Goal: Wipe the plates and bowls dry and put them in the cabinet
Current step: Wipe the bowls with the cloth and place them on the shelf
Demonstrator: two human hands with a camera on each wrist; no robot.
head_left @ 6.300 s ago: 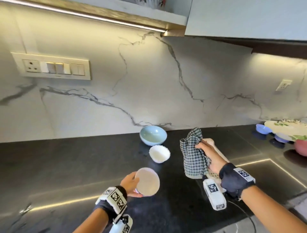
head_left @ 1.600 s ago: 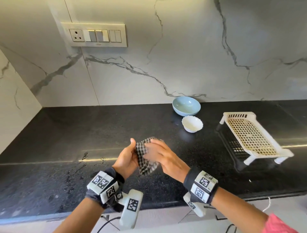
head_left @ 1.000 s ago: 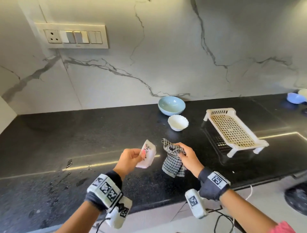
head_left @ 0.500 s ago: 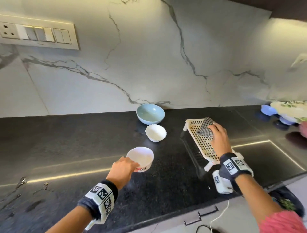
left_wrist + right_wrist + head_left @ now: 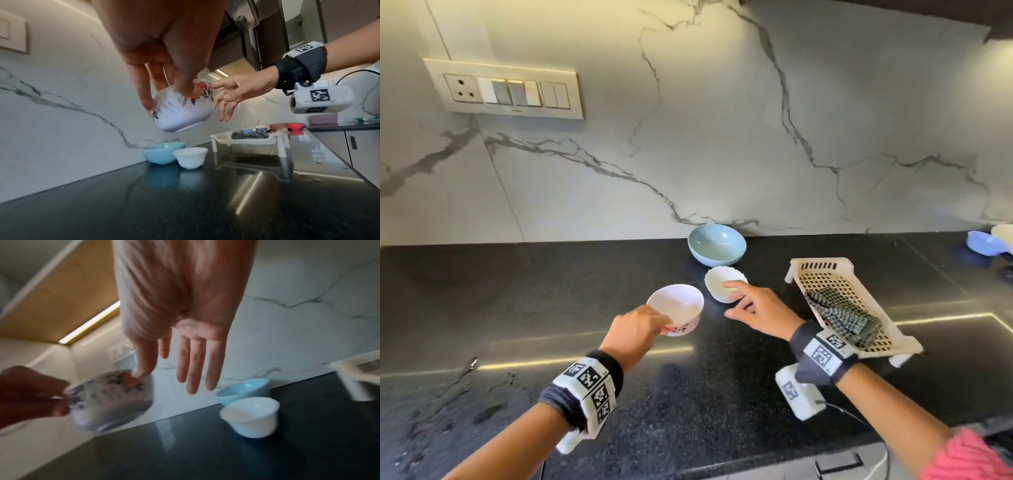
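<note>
My left hand (image 5: 659, 325) pinches the near rim of a white floral bowl (image 5: 676, 308), holding it tilted above the black counter (image 5: 551, 291); the left wrist view shows thumb and fingers on the bowl (image 5: 180, 110). My right hand (image 5: 743, 301) is open and holds nothing, fingers spread between that bowl and a small white fluted bowl (image 5: 719, 284). Whether its thumb touches the floral bowl (image 5: 111, 402) I cannot tell. A light blue bowl (image 5: 715, 245) stands behind, by the wall. The checked cloth (image 5: 839, 315) lies on the white rack (image 5: 822, 265).
More small bowls (image 5: 983, 243) stand at the counter's far right. Water drops (image 5: 472, 366) lie on the counter at the left. A switch panel (image 5: 506, 89) is on the marble wall. The counter's front edge runs just below my wrists.
My right hand has let go of the cloth on the rack and moved left toward the bowls. My left hand still holds the floral bowl, now upright after the wiping.
</note>
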